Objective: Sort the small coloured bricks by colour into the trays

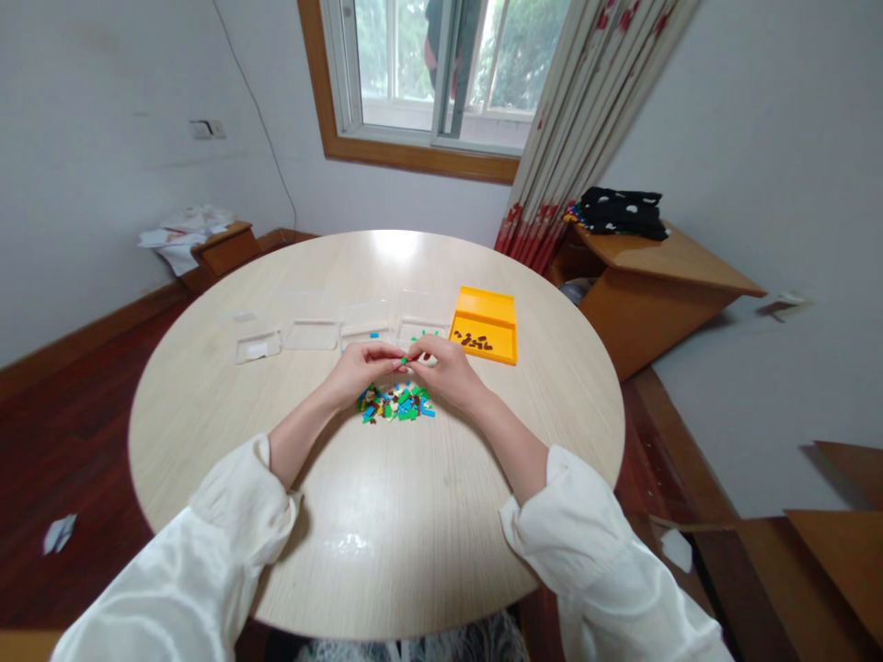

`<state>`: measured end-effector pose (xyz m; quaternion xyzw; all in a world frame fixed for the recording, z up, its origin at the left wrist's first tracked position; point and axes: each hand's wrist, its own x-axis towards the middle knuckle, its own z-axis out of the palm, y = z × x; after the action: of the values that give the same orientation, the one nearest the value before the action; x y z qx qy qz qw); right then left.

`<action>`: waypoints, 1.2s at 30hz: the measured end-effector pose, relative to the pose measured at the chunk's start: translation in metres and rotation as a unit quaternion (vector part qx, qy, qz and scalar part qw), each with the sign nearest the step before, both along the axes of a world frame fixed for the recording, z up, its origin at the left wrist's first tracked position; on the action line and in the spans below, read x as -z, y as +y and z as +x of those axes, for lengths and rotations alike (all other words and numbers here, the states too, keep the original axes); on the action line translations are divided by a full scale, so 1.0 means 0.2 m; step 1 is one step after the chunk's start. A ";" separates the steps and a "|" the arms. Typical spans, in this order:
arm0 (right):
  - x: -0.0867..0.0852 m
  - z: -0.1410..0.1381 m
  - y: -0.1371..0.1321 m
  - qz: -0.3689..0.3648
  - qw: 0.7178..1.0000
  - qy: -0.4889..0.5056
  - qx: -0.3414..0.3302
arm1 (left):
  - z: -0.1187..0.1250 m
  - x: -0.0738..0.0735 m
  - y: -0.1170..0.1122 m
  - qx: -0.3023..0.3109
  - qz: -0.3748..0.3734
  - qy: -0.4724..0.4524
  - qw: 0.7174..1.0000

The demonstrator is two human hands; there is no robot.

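My left hand (362,370) and my right hand (445,370) meet fingertip to fingertip just above a small heap of coloured building bricks (395,403) on the round wooden table (372,515). Both hands have their fingers curled into a pinch. A tiny green brick (404,361) shows between the fingertips of the two hands. The heap holds green, blue, brown and yellow pieces and lies right under the hands.
Several clear plastic trays (312,335) stand in a row behind the hands, one with a blue piece. An orange tray (485,325) with small dark pieces sits at the right end. A wooden side table (662,276) with dark cloth stands beyond.
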<state>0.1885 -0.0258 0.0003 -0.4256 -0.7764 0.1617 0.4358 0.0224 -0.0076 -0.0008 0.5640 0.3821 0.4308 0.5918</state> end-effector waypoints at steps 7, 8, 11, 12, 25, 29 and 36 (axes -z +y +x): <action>0.00 0.00 0.00 -0.010 1.000 0.005 -0.001 | 0.00 -0.01 0.00 -0.011 0.008 -0.010 1.000; 0.00 0.00 0.00 -0.011 1.000 0.007 -0.003 | 0.00 -0.01 0.00 -0.013 0.006 -0.015 1.000; 0.01 0.00 0.00 -0.012 1.000 0.018 -0.013 | 0.00 -0.01 0.01 -0.016 -0.004 -0.031 0.999; 0.01 0.00 0.00 -0.013 1.000 0.019 -0.015 | 0.00 -0.01 0.01 -0.018 -0.006 -0.033 0.999; 0.00 0.00 -0.01 -0.017 0.999 0.028 -0.017 | 0.00 -0.02 0.00 -0.026 0.008 -0.018 0.999; -0.01 -0.02 -0.02 -0.039 0.998 0.051 -0.019 | 0.00 -0.02 -0.01 -0.030 0.008 -0.018 0.999; 0.02 0.01 0.04 -0.079 0.986 0.138 0.043 | -0.01 -0.03 0.01 -0.101 0.013 -0.012 0.995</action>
<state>0.1909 -0.0176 -0.0037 -0.4655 -0.6745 0.2608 0.5103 0.0205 -0.0057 0.0059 0.5251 0.4247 0.4997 0.5424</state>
